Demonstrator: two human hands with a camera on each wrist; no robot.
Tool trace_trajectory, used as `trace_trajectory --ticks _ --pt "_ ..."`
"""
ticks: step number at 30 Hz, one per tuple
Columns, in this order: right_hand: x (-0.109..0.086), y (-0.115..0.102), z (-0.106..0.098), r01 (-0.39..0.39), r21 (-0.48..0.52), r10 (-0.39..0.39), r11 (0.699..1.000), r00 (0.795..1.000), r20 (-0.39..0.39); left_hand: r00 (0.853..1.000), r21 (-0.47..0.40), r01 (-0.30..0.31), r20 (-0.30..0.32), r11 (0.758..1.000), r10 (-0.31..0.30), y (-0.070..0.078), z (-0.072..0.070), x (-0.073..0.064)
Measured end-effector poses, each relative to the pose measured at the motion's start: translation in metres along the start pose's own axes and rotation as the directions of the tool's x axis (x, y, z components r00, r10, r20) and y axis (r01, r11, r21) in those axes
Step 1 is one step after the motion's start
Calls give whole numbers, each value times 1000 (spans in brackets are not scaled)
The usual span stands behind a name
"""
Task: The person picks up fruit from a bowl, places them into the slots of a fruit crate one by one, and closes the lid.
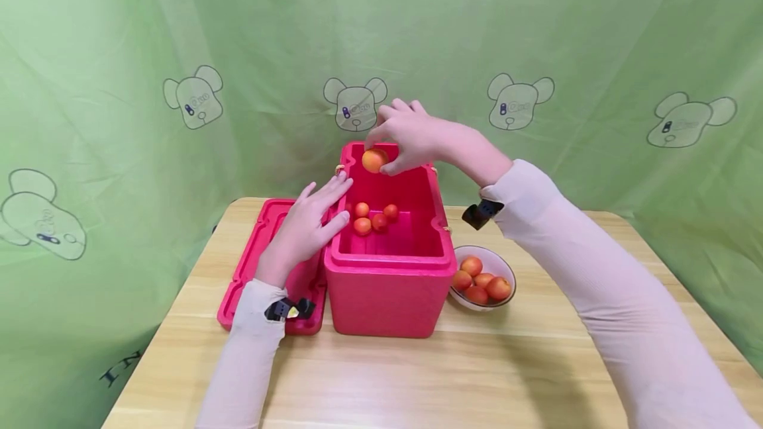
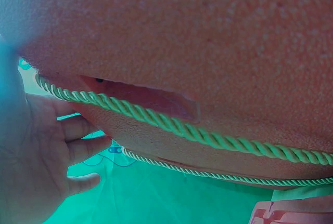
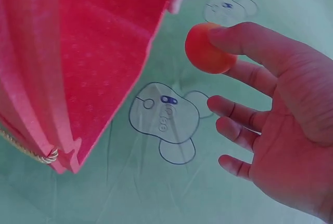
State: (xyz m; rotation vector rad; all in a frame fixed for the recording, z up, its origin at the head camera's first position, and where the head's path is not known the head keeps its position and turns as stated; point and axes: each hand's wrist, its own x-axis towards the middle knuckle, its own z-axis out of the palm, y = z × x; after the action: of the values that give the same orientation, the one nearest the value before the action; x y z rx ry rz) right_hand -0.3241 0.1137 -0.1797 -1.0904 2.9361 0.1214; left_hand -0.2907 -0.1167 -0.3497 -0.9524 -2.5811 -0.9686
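Observation:
Over the far end of a deep red box (image 1: 387,303), my right hand (image 1: 411,134) pinches an apricot (image 1: 375,161) between thumb and index finger. The right wrist view shows the same apricot (image 3: 200,52) at the fingertips, with the other fingers spread apart. Several apricots (image 1: 362,226) lie on the floor of the box. My left hand (image 1: 306,224) touches the box's left rim with its fingers extended. In the left wrist view, that hand is beside the box wall, which carries a twisted rope (image 2: 208,136).
A red lid (image 1: 262,234) lies on the wooden table (image 1: 381,382) left of the box, partly under my left forearm. Against the box's right side stands a white bowl (image 1: 508,265) with several more apricots (image 1: 499,288). Green cloth (image 1: 453,32) with bear-head drawings hangs behind.

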Motion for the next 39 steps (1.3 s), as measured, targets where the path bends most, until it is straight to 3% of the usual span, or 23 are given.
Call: trace_trajectory --ticks 12,21,39 --pt "0 -1 23 46 -55 -44 997 998 38 1000 12 7 0 1000 -7 0 -2 -1" --pt "-2 0 28 59 -92 -53 994 996 69 1000 6 -11 -18 1000 11 0 -4 -2" --pt "-2 1 41 31 -121 -14 992 990 141 1000 -10 -9 -17 1000 9 -2 -3 -3"
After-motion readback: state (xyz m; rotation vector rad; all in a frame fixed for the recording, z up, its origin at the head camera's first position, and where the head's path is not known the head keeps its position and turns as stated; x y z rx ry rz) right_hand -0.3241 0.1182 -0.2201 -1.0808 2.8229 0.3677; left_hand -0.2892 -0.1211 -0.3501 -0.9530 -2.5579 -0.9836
